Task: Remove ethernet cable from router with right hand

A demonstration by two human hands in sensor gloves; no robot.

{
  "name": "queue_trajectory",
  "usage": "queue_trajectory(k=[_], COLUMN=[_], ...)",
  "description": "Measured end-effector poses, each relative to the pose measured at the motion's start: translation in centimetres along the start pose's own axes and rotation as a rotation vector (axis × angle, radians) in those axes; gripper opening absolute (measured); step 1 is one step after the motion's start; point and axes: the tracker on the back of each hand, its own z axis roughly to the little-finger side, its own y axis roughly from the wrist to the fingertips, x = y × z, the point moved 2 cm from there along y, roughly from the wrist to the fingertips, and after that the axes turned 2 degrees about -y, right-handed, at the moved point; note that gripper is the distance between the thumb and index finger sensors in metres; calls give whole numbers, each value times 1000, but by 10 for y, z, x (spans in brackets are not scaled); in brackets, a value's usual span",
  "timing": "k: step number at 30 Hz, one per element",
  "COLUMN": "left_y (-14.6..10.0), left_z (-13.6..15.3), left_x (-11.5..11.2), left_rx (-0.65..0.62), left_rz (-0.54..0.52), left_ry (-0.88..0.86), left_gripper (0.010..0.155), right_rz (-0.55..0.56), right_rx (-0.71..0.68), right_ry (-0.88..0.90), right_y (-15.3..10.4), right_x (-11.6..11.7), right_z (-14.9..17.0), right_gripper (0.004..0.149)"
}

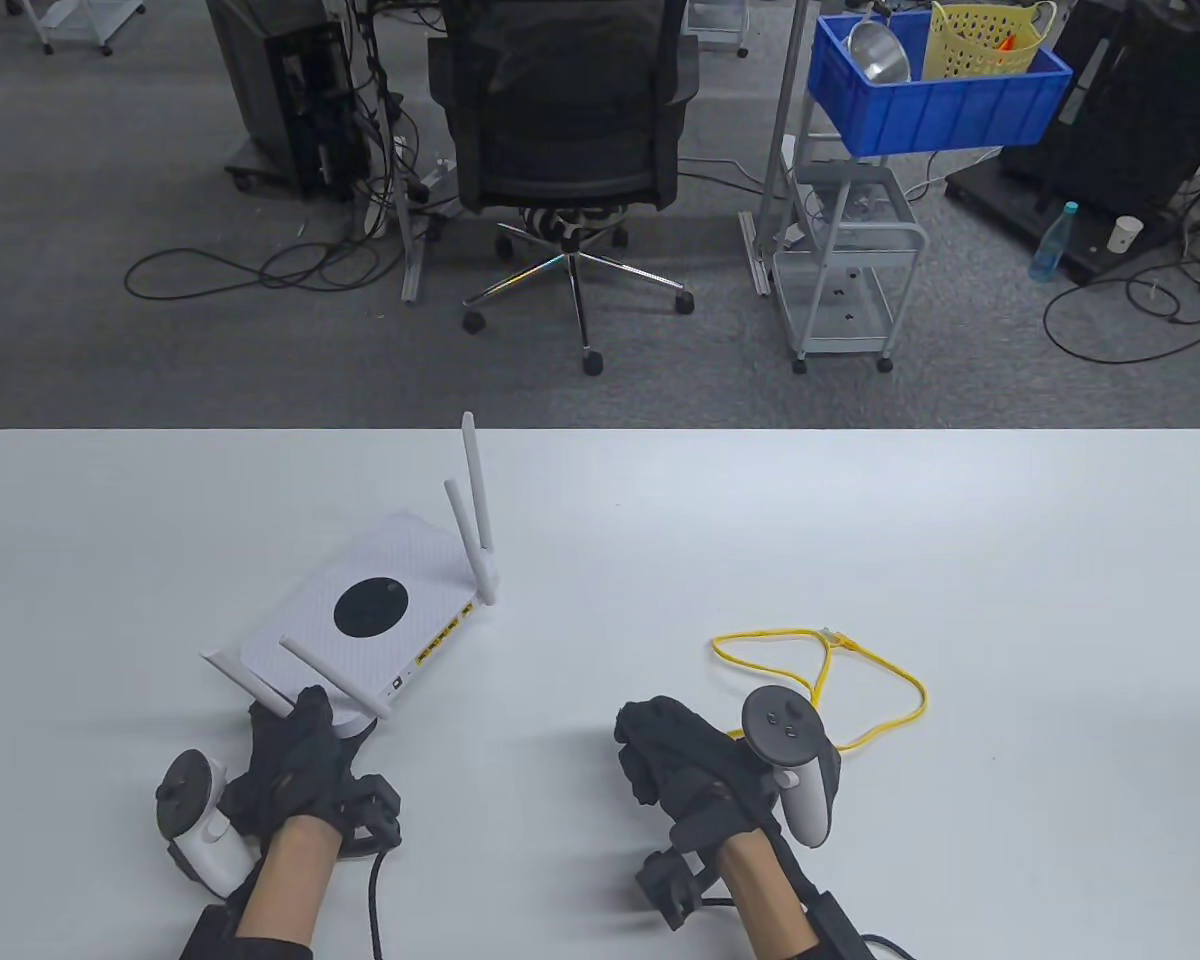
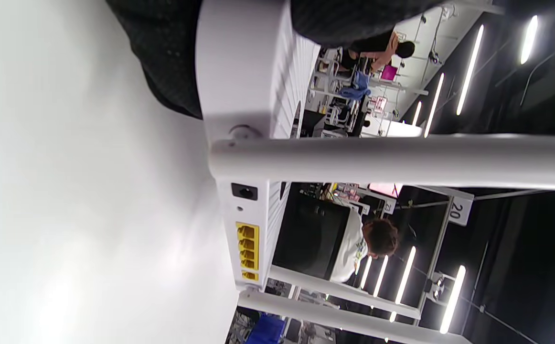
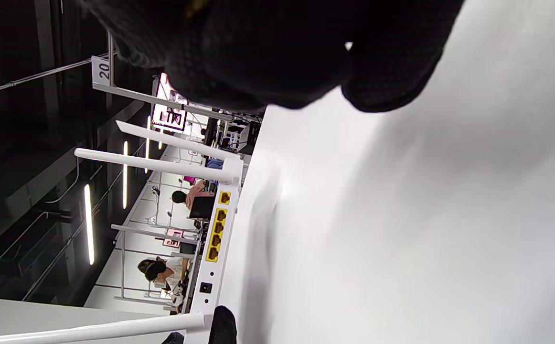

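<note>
Table view overhead; both wrist views sideways, near tabletop, sharing router (image 1: 360, 610) ports.

"20" on hanging sign (image 2: 457, 210)

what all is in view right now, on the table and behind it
router: 1, white with a black disc on top and four white antennas, left part of the table, yellow ports empty
ethernet cable: 1, yellow, lying loose on the table right of centre, unplugged
table: 1, white, fills the lower half
office chair: 1, black, on the floor behind the table
cart: 1, grey, wheeled, behind the table to the right
crate: 1, blue, on top of the cart, holding a yellow basket and a metal bowl
bottle: 1, blue-tinted, far right
paper cup: 1, white, beside the bottle
left hand: black glove, touching the router's near corner
right hand: black glove, on the table beside the cable
</note>
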Motion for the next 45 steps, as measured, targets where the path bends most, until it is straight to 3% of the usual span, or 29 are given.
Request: queue_trajectory(k=[18, 25, 35, 45], left_y=[1, -3, -7, -2], left_z=[3, -9, -26, -9], left_x=[1, -8, -22, -41], left_rx=[23, -13, -2, 87], left_rz=[-21, -37, -107, -36], left_ry=[76, 347, 952, 1312], left_gripper=[83, 74, 63, 67], right_rz=[6, 1, -8, -4], right_rx=[-6, -6, -13, -19], right_ry=[-88, -114, -155, -167], right_y=[1, 1, 2, 2], right_x=[4, 5, 7, 7], right_z=[0, 0, -1, -2], right_gripper=[54, 54, 55, 54])
